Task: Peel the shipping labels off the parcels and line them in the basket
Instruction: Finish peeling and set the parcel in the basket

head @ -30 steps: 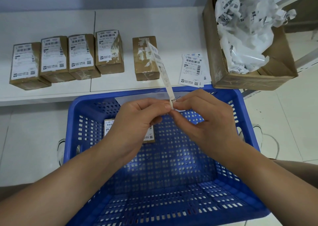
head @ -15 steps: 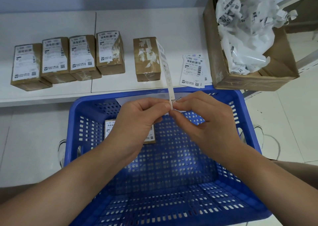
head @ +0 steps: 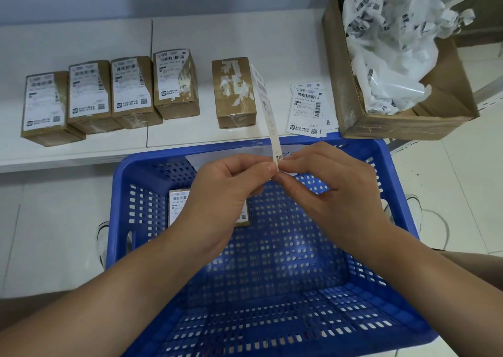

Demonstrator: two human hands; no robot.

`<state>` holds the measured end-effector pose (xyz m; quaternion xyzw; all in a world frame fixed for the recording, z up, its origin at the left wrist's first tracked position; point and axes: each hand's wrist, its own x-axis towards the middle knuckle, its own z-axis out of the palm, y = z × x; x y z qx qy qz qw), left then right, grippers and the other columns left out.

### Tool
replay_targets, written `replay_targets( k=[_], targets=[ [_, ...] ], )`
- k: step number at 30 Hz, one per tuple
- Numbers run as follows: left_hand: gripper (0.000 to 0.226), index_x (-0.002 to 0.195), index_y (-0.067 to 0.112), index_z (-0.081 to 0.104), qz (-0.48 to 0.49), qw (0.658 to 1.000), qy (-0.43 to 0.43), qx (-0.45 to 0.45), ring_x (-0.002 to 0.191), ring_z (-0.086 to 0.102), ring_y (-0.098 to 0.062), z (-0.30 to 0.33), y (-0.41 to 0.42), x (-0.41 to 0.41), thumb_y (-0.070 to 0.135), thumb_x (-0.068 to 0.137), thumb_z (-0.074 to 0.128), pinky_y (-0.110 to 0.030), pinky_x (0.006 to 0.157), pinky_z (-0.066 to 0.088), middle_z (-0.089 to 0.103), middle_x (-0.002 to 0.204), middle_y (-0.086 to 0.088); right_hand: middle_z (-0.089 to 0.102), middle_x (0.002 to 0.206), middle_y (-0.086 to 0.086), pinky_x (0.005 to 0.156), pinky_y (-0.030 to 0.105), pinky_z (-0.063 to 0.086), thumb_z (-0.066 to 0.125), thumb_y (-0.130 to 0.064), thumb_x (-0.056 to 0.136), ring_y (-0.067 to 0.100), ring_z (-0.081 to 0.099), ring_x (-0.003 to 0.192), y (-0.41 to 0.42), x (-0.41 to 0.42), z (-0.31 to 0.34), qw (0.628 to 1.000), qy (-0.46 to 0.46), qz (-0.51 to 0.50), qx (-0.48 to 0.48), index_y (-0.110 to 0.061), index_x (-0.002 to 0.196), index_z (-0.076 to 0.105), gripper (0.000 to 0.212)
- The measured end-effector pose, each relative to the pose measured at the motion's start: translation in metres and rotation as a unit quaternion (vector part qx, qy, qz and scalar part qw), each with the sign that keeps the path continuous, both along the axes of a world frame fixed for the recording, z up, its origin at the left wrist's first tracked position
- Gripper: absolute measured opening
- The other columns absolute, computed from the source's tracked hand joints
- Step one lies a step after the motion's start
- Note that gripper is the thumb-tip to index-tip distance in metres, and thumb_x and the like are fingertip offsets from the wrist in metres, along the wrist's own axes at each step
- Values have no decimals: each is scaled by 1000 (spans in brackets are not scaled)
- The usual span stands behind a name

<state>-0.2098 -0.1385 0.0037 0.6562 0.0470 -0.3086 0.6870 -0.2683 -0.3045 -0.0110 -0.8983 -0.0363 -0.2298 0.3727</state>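
Both hands [head: 277,166] on one label [head: 268,114]

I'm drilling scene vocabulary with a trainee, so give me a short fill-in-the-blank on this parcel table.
1. Both hands, left hand and right hand, pinch the lower end of a peeled ____.
2. The basket under the hands is coloured ____.
3. The row at the table's left holds ____ labelled parcels.
4. Crumpled label backing fills a ____ box at the right.

Missing words: label; blue; four; cardboard
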Motion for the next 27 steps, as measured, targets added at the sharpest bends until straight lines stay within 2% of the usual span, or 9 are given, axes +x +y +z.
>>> replay_targets(
  k=[6, 12, 19, 23, 25, 27],
  targets=[
    [11, 92, 18, 81, 8, 1000, 7, 15, 97, 71, -15, 1, 0, 0, 16, 93, 70, -35, 93, 53, 80, 103, -3, 74, 97, 5, 87, 15, 53, 74, -20, 91, 8, 68, 91, 1, -1, -1, 1000, 5, 10, -2, -5, 101, 78, 19],
    [10, 92, 16, 81, 3, 1000, 7, 22, 100, 70, -22, -1, -1, -1, 17, 92, 71, -37, 95, 55, 80, 103, -4, 73, 98, 4, 88, 17, 53, 75, -14, 91, 8, 68, 92, -1, -5, -1, 1000, 3, 22, 9, -5, 103, 77, 16],
    [9, 90, 17, 82, -11, 1000, 6, 21, 94, 71, -17, -3, -8, -1, 17, 90, 72, -30, 87, 53, 80, 101, -5, 72, 96, 2, 86, 12, 48, 70, -11, 93, 2, 63, 91, -7, -9, 0, 1000, 22, 15, 16, -6, 101, 76, 11],
    [11, 86, 17, 82, -7, 1000, 1, 22, 98, 69, -25, -3, -10, -1, 24, 82, 75, -40, 93, 55, 80, 102, -7, 67, 90, 0, 76, 20, 50, 62, -16, 95, 6, 60, 84, -8, -9, 0, 999, 47, -6, 13, -7, 95, 72, 13],
    [8, 84, 18, 81, 0, 1000, -3, 19, 104, 69, -34, -4, -10, -1, 21, 84, 74, -46, 97, 53, 79, 104, -8, 65, 89, -1, 75, 18, 48, 60, -17, 95, 4, 58, 82, -8, -9, 1, 998, 53, -14, 16, -8, 93, 69, 13],
    [10, 83, 18, 78, 5, 1000, -6, 16, 101, 70, -30, -5, -11, -1, 14, 89, 71, -43, 95, 54, 79, 104, -9, 65, 90, -1, 76, 15, 47, 60, -16, 95, 4, 57, 83, -9, -8, 2, 998, 56, -10, 15, -8, 94, 69, 12]
  ],
)
